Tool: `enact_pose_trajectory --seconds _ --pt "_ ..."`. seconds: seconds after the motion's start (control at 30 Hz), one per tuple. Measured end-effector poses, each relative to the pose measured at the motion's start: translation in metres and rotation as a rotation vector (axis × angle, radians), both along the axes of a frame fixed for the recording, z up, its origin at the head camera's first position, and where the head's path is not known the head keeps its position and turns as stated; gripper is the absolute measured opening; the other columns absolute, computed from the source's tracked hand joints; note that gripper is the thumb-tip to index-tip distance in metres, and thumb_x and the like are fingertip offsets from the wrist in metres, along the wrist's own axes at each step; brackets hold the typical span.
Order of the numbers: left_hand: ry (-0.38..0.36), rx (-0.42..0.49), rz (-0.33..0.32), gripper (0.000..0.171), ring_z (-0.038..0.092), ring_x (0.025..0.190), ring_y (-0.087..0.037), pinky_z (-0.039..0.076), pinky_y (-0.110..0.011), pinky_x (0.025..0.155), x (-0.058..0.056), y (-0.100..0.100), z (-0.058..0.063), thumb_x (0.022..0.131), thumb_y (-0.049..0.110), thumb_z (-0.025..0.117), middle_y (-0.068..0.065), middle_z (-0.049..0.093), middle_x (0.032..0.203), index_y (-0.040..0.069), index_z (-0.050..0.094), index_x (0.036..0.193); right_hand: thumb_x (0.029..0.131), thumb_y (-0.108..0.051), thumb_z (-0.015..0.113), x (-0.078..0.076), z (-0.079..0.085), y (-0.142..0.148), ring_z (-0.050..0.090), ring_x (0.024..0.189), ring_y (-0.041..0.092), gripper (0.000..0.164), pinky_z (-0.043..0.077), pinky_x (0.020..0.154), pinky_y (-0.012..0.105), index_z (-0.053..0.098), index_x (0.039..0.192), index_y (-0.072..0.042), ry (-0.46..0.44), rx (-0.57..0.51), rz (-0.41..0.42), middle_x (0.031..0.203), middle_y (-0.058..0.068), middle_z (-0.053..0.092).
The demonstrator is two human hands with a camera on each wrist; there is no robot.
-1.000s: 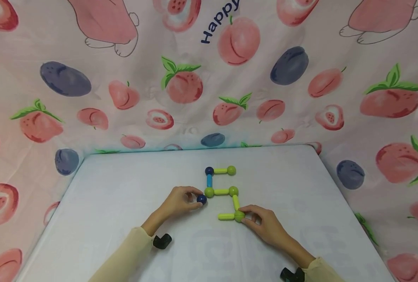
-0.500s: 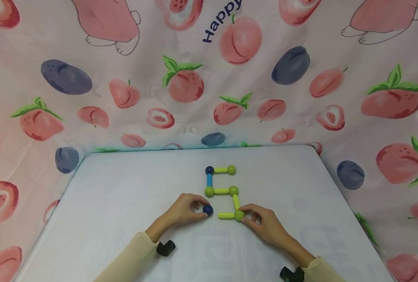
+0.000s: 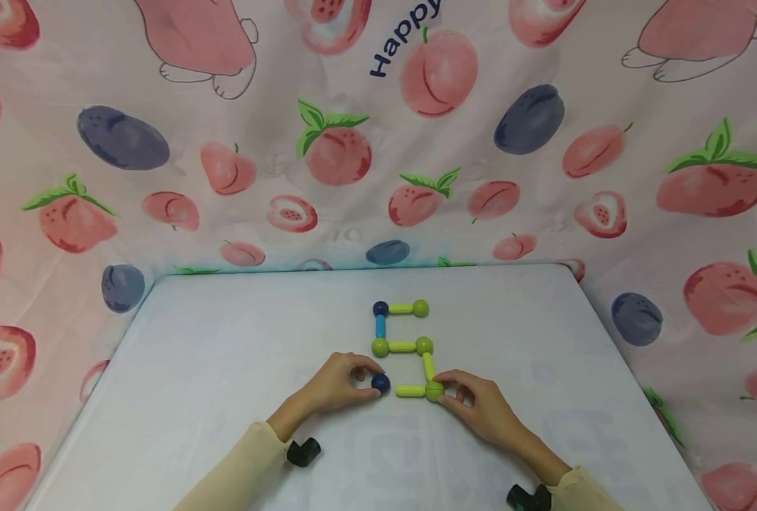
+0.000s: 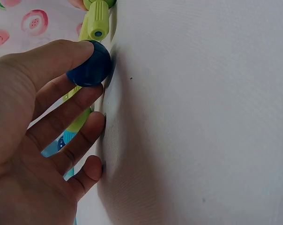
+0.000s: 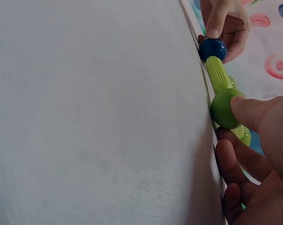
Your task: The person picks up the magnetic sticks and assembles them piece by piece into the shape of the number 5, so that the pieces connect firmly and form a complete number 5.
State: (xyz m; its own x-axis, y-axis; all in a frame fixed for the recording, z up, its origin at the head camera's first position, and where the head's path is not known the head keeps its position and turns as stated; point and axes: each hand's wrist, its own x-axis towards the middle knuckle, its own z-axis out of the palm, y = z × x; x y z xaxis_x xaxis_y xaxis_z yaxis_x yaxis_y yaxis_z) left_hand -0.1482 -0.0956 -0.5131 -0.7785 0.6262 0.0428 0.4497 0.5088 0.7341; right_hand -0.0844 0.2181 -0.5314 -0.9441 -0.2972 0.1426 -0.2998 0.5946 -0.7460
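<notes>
My left hand (image 3: 336,383) pinches a dark blue ball (image 3: 380,384) between thumb and fingers, close to the tabletop. A small gap separates this ball from the free end of a lime-green rod (image 3: 409,391). At that rod's other end, my right hand (image 3: 481,408) holds a green ball (image 3: 434,390) with thumb and fingertips. From there the chain runs away from me through a green rod (image 3: 428,366), more green balls and rods, then a light blue rod (image 3: 380,326) up to another dark blue ball (image 3: 380,309). The left wrist view shows the pinched ball (image 4: 91,65) near the rod's open end.
A white-covered table (image 3: 238,326) lies under both hands. Behind it and along its sides hangs a pale pink cloth (image 3: 340,206) printed with fruit. Black wrist cameras, one by the left sleeve (image 3: 304,452) and one by the right (image 3: 529,498), sit near the table surface.
My left hand has brought the dark blue ball toward me and to the right, from beside the middle green ball to near the free rod end. My right hand keeps its place.
</notes>
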Motion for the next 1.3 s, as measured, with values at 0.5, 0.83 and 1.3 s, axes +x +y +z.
enact_pose_trajectory --seconds 0.5,0.83,1.3 --pt "0.01 0.007 -0.028 0.029 0.061 0.09 -0.014 0.049 -0.027 0.081 0.003 0.004 -0.002 0.087 0.021 0.084 0.008 0.072 0.103 0.014 0.077 0.114 0.09 -0.016 0.081 0.0 -0.002 -0.001 0.055 0.071 0.002 0.035 0.047 0.065 0.024 0.071 0.122 -0.024 -0.019 0.011 -0.013 0.11 -0.009 0.071" --pt "0.012 0.012 -0.044 0.028 0.062 0.089 -0.016 0.05 -0.028 0.08 0.007 0.007 0.001 0.087 0.018 0.083 0.006 0.073 0.103 0.012 0.076 0.114 0.09 -0.019 0.08 0.0 -0.003 -0.001 0.055 0.071 0.003 0.034 0.047 0.065 0.024 0.071 0.122 -0.025 -0.011 0.0 -0.005 0.111 -0.01 0.071" --pt "0.036 0.003 -0.038 0.03 0.062 0.087 -0.016 0.05 -0.026 0.076 -0.001 0.006 0.0 0.088 0.018 0.083 0.005 0.072 0.103 0.012 0.075 0.116 0.091 -0.017 0.08 -0.012 0.005 -0.006 0.051 0.065 0.004 0.031 0.045 0.059 0.024 0.071 0.12 -0.022 -0.022 0.036 0.021 0.109 -0.007 0.071"
